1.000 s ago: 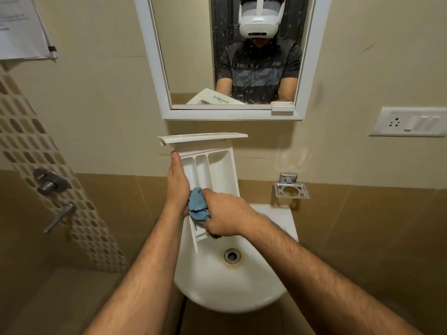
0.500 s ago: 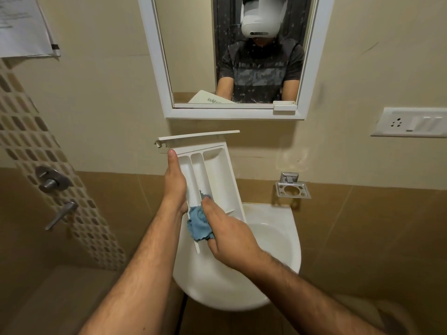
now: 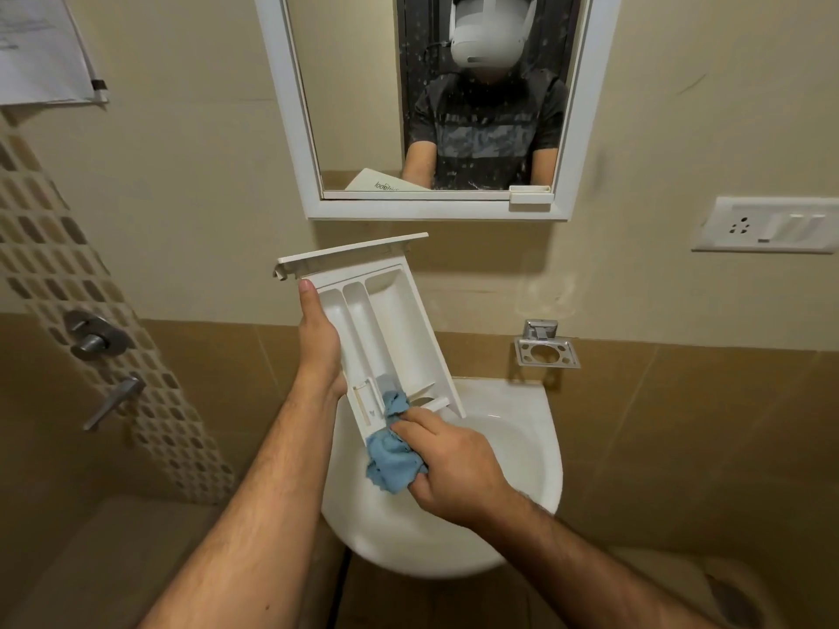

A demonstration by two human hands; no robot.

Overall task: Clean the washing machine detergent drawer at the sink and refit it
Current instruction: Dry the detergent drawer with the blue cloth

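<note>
Currently the detergent drawer [image 3: 386,338] is held tilted above the white sink [image 3: 517,447], front panel uppermost toward the wall and open compartments facing you. Its lower end hangs over the left part of the basin. Your left hand [image 3: 320,342] grips the drawer's left edge: the thumb lies straight along the rim, while the other fingers are hidden behind the drawer, so their position cannot be told. Your right hand [image 3: 449,469] holds a blue cloth [image 3: 390,451], fingers curled round it, and presses the bunched cloth into the drawer's lower end. Above the sink, a white-framed mirror [image 3: 436,106] hangs on the wall. A metal holder [image 3: 547,349] is fixed right of the drawer, with a switch plate [image 3: 767,224] higher up.
</note>
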